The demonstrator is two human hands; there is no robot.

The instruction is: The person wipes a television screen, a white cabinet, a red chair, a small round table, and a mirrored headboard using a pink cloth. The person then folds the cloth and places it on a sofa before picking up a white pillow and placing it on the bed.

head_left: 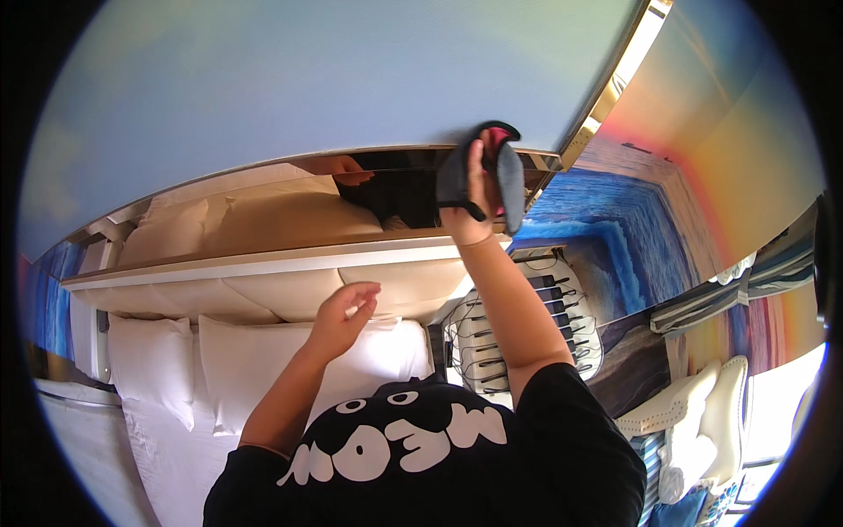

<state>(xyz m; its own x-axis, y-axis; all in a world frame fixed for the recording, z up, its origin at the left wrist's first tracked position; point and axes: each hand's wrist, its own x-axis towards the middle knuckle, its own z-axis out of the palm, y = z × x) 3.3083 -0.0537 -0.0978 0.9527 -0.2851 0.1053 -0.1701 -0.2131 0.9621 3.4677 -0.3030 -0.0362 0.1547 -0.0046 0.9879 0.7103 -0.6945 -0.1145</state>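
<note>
My right hand (475,197) is raised at upper centre, gripping a grey cleaning cloth (510,174) with black edging and a pink inside. The cloth rests against the right end of a dark mirrored strip (411,197) on the wall above the headboard, near the strip's upper edge. My left hand (347,313) is in the air in front of the cream padded headboard (263,290), holding nothing, with its fingers slightly curled and the thumb apart. The strip reflects a hand and the pillows. Part of the strip is hidden behind the cloth and my right hand.
Below lies a bed with white pillows (244,356). A white ledge (276,261) tops the headboard. To the right, a pale bedside surface (477,329) holds several dark devices with cables. A cream armchair (728,402) with cushions stands at lower right.
</note>
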